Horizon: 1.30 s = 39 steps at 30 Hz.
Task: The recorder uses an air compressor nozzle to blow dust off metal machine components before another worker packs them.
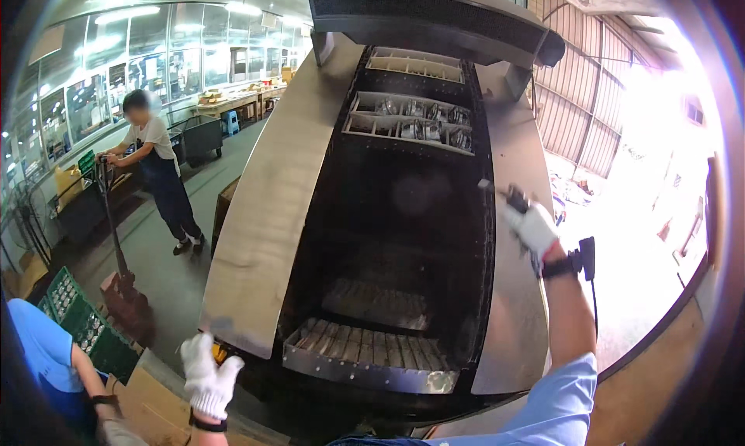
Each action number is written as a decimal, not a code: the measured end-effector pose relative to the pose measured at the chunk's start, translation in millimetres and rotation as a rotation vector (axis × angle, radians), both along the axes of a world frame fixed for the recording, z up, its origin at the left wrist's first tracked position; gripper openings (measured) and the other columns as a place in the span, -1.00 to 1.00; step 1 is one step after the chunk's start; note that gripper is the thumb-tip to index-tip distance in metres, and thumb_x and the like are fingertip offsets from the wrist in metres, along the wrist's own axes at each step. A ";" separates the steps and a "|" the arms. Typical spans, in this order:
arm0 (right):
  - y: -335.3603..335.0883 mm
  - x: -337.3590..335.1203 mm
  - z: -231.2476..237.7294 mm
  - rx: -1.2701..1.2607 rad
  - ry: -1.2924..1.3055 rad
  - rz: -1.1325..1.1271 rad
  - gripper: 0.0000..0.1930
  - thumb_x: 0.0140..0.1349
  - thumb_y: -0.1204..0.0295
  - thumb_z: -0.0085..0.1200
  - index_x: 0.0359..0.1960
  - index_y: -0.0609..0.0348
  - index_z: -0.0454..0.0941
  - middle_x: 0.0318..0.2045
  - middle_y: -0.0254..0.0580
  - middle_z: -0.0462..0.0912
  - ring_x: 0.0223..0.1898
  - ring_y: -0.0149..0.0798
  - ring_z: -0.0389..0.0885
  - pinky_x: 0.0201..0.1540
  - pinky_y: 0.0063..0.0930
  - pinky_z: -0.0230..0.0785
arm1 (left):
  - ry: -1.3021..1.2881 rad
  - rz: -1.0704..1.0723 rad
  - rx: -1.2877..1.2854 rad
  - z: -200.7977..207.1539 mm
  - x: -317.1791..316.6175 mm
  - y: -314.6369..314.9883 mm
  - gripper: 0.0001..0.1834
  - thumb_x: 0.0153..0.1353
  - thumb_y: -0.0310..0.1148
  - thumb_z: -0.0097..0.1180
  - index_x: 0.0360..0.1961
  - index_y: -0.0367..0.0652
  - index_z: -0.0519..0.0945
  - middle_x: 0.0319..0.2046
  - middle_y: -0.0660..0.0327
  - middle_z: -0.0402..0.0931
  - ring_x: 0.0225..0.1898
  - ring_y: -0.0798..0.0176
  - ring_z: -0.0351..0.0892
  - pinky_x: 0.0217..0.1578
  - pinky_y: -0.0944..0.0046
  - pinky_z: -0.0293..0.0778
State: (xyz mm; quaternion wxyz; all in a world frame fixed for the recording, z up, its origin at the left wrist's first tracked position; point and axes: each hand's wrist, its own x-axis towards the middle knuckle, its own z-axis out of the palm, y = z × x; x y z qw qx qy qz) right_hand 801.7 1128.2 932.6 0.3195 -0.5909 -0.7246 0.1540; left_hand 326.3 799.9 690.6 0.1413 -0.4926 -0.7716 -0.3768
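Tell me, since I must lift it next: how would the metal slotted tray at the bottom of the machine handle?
The slotted tray looks like sheet metal with dividers, so probably stiff and fairly heavy. Its thin front rim may be sharp; both the left hand and right hand wear gloves. Being wide, it would likely tilt if gripped at one end.
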 end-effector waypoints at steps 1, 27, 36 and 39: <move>32.7 11.7 6.6 -0.038 0.184 -0.053 -0.68 0.33 0.17 0.13 -0.06 0.13 0.56 -0.65 -0.30 0.48 -0.77 -0.34 0.42 -0.73 -0.35 0.34 | 0.113 -0.049 -0.033 0.1 1.0 35.0 -0.20 -0.16 -0.18 0.47 0.13 -0.29 0.46 0.09 -0.15 0.44 0.21 -0.32 0.31 0.22 -0.18 0.27; 330.3 -96.0 50.4 0.605 -0.306 -0.029 -0.45 0.30 -0.03 0.08 -0.35 0.37 0.68 -0.48 0.17 0.70 -0.53 -0.02 0.74 -0.37 -0.20 0.58 | 0.227 0.063 -0.307 -5.2 46.4 217.7 -0.18 0.14 -0.12 0.22 0.41 -0.12 0.25 0.49 -0.11 0.00 0.51 -0.31 -0.11 0.43 -0.25 -0.04; 199.2 5.7 52.9 -0.347 0.264 0.051 -0.64 0.34 0.19 0.15 -0.48 0.25 0.57 -0.76 -0.32 0.40 -0.82 -0.35 0.36 -0.77 -0.36 0.29 | 0.175 -0.008 -0.329 57.5 53.9 208.9 -0.43 0.11 -0.20 0.27 0.12 -0.19 0.47 0.19 -0.09 0.33 0.29 -0.26 0.21 0.29 -0.17 0.17; 163.2 22.6 31.9 -0.325 0.219 0.063 -0.67 0.27 0.21 0.23 -0.45 0.28 0.63 -0.73 -0.34 0.47 -0.80 -0.41 0.40 -0.76 -0.45 0.27 | 0.086 -0.201 -0.095 88.2 38.0 250.3 -0.71 0.11 -0.23 0.29 -0.29 -0.23 0.60 -0.24 -0.03 0.56 -0.12 -0.16 0.52 -0.05 -0.07 0.44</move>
